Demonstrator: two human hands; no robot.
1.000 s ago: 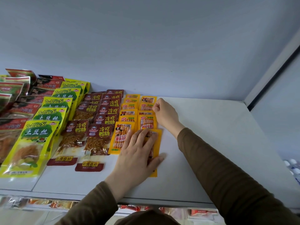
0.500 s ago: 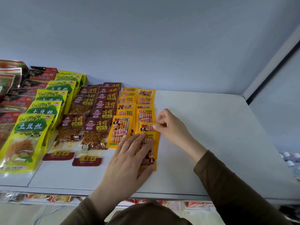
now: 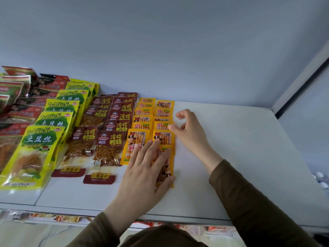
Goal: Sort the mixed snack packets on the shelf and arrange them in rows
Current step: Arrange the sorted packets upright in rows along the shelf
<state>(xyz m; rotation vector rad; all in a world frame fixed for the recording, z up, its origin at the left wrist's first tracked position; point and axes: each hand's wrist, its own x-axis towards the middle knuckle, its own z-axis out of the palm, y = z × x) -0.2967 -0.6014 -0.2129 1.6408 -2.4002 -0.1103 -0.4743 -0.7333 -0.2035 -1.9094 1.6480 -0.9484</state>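
Two rows of small orange packets (image 3: 145,111) run front to back on the white shelf (image 3: 231,157). My left hand (image 3: 146,170) lies flat with straight fingers on the front orange packet (image 3: 168,166) of the right row. My right hand (image 3: 190,132) hovers beside that row with fingers loosely curled; its thumb tip touches the edge of an orange packet (image 3: 162,125) further back, and it holds nothing. Left of these lie rows of dark red packets (image 3: 114,139) and yellow-green packets (image 3: 39,148).
Red and dark packets (image 3: 21,111) are stacked at the far left. The shelf's back wall (image 3: 178,59) and right side panel (image 3: 302,104) close it in. A lower shelf with more packets (image 3: 67,219) shows beneath the front edge.
My right hand has let go of the orange packet it pinched and moved slightly back and right, fingers loosened. My left hand stays pressed on the front packet.
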